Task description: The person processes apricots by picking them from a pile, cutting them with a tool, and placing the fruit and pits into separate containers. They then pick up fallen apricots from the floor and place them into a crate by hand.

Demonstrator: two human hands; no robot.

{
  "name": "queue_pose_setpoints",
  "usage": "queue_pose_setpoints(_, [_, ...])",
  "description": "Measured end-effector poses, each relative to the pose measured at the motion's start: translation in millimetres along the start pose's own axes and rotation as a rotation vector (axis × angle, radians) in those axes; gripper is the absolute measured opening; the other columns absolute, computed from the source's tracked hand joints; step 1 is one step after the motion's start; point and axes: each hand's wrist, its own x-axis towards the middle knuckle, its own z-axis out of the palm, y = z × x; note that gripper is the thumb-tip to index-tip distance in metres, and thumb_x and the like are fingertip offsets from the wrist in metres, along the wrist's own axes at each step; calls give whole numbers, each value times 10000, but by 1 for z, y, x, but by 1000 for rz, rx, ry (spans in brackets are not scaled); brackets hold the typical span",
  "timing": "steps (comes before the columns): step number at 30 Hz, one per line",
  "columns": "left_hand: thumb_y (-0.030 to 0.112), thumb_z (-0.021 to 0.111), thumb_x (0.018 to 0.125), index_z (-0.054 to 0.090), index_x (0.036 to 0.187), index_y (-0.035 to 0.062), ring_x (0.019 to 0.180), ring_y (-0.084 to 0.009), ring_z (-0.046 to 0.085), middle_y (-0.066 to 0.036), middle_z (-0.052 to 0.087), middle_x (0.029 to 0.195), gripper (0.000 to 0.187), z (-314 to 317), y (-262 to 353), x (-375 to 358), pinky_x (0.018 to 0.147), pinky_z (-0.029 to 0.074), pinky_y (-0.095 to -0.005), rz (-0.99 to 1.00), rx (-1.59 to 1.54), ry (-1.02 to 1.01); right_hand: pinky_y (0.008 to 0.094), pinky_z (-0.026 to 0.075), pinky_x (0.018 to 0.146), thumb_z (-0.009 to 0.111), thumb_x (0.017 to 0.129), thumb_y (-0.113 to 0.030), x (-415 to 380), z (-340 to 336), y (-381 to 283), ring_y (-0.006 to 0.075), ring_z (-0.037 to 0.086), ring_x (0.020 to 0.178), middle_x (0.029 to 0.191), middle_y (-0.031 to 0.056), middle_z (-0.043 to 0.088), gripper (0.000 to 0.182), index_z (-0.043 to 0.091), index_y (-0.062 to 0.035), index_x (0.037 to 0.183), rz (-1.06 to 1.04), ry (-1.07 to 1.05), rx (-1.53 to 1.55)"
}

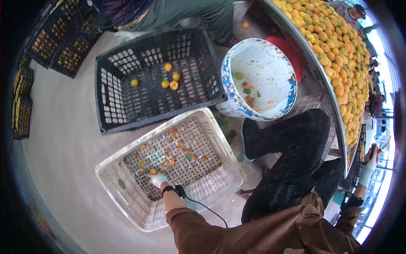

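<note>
Orange fruit (153, 171) at left hand's (157, 179) eleven o'clock
Both in pale crate (213, 186), close together; whether fingers pinch, cannot tell.

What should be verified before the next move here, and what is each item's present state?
1. Left hand inside the white crate: ok.
2. Firm grip on the yellow-orange fruit at its fingertips: cannot tell.
3. Red-handled tool in the right hand, well away from the left: ok.
4. White crate without loose scraps: not ok, orange pieces and a green leaf lie in it.
5. White bucket without debris: not ok, scraps lie inside.
</note>
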Motion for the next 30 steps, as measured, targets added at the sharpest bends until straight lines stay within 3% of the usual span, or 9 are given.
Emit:
queue_pose_setpoints(7, [435, 670, 819, 260, 1441, 231, 1017, -392, 580, -250, 300, 1381, 772, 17, -12, 13, 776, 530, -483, 44, -362, -7, 183, 208, 434, 552, 937, -276, -41, 14, -27, 5, 307, 484, 716, -73, 502, 283, 623, -62, 1108, -18, 160, -1])
queue_pose_setpoints(9, [523, 630, 819, 374, 1348, 80, 888, -291, 601, -133, 586, 1111, 736, 3, 0, -10, 702, 516, -418, -62, -902, -329, 184, 212, 437, 535, 945, -270, -33, 6, -16, 7, 308, 489, 731, -64, 509, 292, 616, -53, 1124, -34, 140, 20])
queue_pose_setpoints(10, [523, 630, 819, 374, 1348, 80, 888, -291, 601, -133, 586, 1111, 736, -16, 9, -28, 702, 516, -418, -59, -905, -323, 184, 215, 441, 517, 954, -263, -29, 3, -11, 9, 309, 493, 747, -55, 517, 302, 609, -43, 1140, -51, 116, 34])
queue_pose_setpoints(12, [522, 610, 828, 506, 1150, 68, 783, -204, 544, -57, 585, 903, 566, -59, 35, -68, 564, 474, -325, -84, -1526, -968, 178, 223, 446, 487, 966, -252, -27, 2, -5, 9, 312, 497, 762, -42, 527, 316, 594, -28, 1161, -96, 76, 54])
queue_pose_setpoints(16, [594, 537, 838, 517, 906, 75, 681, -199, 495, -62, 538, 863, 524, -121, 81, -134, 494, 438, -287, 73, -1626, -1605, 181, 205, 408, 537, 948, -238, -18, -4, 8, 14, 300, 448, 724, -49, 523, 280, 601, -30, 1125, -72, 37, 192])
queue_pose_setpoints(20, [556, 545, 853, 527, 971, 87, 695, -180, 515, -50, 532, 866, 484, -171, 152, -208, 463, 463, -275, 314, -1422, -1451, 170, 233, 431, 545, 943, -214, -22, -10, 9, -5, 345, 489, 846, -37, 628, 260, 621, -48, 1128, -5, 47, 186])
queue_pose_setpoints(24, [432, 568, 897, 469, 1186, 67, 928, -294, 585, -122, 541, 1009, 476, -188, 247, -232, 705, 577, -401, 669, -1348, -1476, 163, 213, 405, 560, 931, -220, -18, -35, 24, -12, 364, 472, 830, -39, 643, 261, 632, -60, 1125, -43, 16, 216])
queue_pose_setpoints(27, [467, 609, 866, 290, 1394, -20, 880, -219, 566, -134, 566, 958, 786, -189, 288, -253, 754, 539, -357, 626, -1351, -898, 175, 201, 389, 579, 920, -232, -16, -65, 37, -4, 325, 422, 847, -19, 659, 272, 634, -71, 1132, -23, 138, 296])
queue_pose_setpoints(30, [403, 605, 857, 307, 1367, -103, 911, -327, 619, -240, 586, 1106, 778, -155, 272, -258, 761, 518, -382, 1259, -678, 275, 183, 189, 378, 586, 917, -234, -15, -111, 66, 0, 303, 399, 847, -7, 663, 251, 641, -67, 1097, -16, 123, 437])
